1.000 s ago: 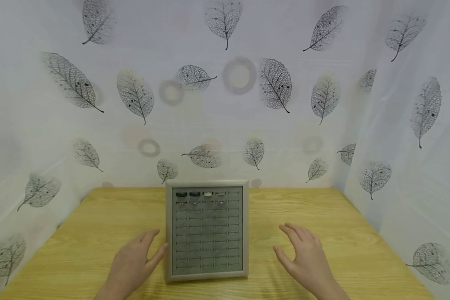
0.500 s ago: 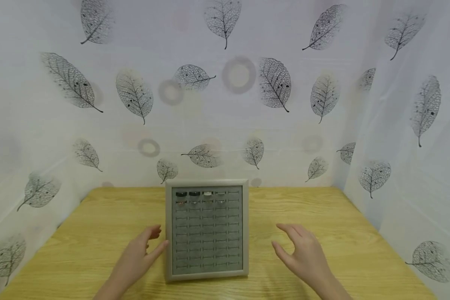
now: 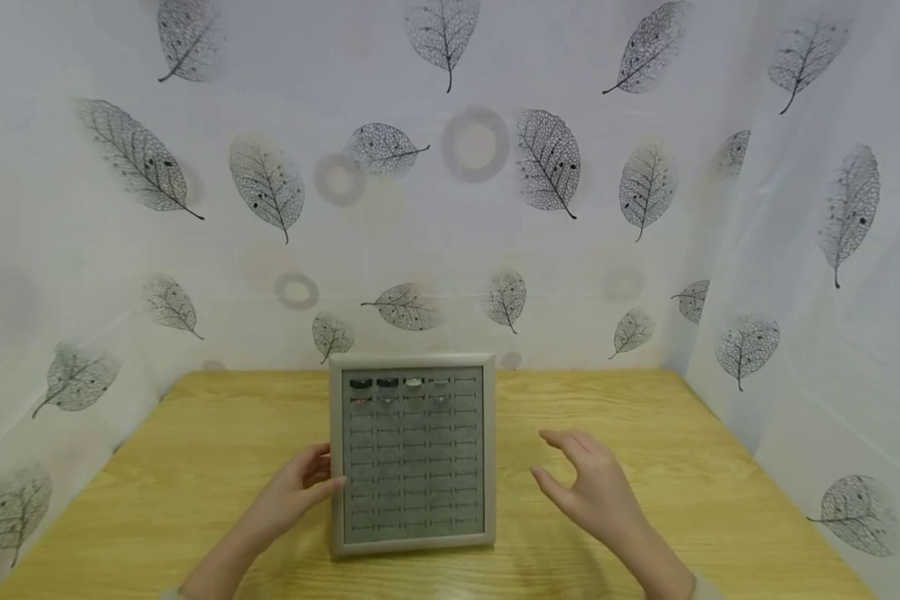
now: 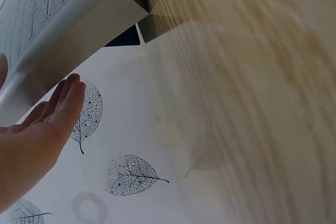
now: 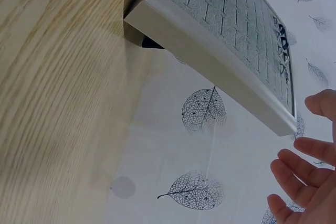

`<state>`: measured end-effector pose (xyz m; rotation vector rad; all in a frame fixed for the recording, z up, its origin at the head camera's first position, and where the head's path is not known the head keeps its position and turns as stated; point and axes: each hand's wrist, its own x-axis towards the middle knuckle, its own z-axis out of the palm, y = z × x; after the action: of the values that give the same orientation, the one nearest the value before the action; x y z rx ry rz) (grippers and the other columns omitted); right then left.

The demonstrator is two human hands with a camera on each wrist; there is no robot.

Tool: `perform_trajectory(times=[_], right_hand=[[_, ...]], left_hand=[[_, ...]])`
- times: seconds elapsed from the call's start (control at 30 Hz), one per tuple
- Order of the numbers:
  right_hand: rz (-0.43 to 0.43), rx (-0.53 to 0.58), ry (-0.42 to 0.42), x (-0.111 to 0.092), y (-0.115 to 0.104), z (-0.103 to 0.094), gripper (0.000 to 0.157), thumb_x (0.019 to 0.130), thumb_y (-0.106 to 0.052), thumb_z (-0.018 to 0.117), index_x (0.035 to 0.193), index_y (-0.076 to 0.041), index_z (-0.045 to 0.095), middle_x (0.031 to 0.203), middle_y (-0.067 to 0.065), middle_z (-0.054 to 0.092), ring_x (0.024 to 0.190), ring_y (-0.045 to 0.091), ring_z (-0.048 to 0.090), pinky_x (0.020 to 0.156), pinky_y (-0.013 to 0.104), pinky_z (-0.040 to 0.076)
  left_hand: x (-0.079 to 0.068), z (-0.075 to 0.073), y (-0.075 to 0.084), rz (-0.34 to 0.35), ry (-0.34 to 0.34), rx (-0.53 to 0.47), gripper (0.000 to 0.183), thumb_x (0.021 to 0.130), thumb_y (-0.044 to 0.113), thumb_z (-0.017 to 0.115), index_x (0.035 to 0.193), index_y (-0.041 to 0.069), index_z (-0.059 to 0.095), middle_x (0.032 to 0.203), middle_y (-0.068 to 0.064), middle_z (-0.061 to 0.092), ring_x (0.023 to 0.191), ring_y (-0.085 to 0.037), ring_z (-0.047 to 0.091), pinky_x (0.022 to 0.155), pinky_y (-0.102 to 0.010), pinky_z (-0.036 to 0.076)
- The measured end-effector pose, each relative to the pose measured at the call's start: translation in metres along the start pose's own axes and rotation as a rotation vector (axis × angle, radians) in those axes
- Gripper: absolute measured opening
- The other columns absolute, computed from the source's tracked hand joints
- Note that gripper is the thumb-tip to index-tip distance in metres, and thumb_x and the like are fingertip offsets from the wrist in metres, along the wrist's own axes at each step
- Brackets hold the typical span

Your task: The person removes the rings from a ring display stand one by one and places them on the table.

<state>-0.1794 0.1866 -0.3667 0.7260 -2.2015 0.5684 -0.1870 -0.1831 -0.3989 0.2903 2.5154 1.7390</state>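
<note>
Leaf-patterned sheeting [image 3: 450, 233] hangs behind the ring display [image 3: 417, 468] and table [image 3: 607, 404].

Ring board [image 3: 429, 468] on tbl [image 3: 585, 400], backdrop [image 3: 390, 242] behind.
Rings [image 3: 361, 384] in top 2 rows; L hand [image 3: 288, 493] at L edge, R hand [image 3: 594, 483] apart to R.

your table [image 3: 682, 467]: yellowish wood, visible grain | white sheets [image 3: 450, 237] ahead + both your sides, black leaves [image 3: 547, 162], faded grey circles [image 3: 476, 145] | light's kinda soft on your end
</note>
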Motion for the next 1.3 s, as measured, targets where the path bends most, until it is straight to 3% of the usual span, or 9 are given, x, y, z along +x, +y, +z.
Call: perform_trajectory(times=[0.27,0.7,1.3], right_hand=[[-0.041,0.055,0.009,0.009,0.0,0.006,0.042,0.061,-0.012,0.077,0.098,0.0,0.062,0.087,0.004,0.062,0.081,0.016,0.057,0.069,0.032,0.049],[-0.165,0.2,0.079,0.039,-0.004,0.019,0.035,0.065,-0.009,0.073,0.097,0.0,0.061,0.087,0.005,0.06,0.077,0.016,0.057,0.067,0.027,0.05],[-0.276,0.182,0.061,0.084,-0.008,0.043,0.027,0.069,-0.012,0.075,0.092,0.0,0.066,0.074,0.005,0.053,0.065,0.014,0.042,0.057,0.028,0.037]], left_hand=[[0.002,-0.001,0.0,0.024,-0.116,-0.101,0.065,0.085,0.021,0.06,0.13,-0.01,0.026,0.123,-0.031,0.041,0.113,-0.039,0.042,0.089,-0.039,0.042],[0.004,-0.003,0.003,0.024,-0.128,-0.062,0.065,0.085,0.018,0.06,0.129,-0.014,0.025,0.125,-0.031,0.039,0.115,-0.04,0.039,0.091,-0.038,0.04],[0.005,-0.006,0.004,0.026,-0.214,-0.116,0.064,0.086,0.017,0.057,0.13,-0.014,0.022,0.124,-0.03,0.039,0.114,-0.04,0.039,0.088,-0.037,0.042]])
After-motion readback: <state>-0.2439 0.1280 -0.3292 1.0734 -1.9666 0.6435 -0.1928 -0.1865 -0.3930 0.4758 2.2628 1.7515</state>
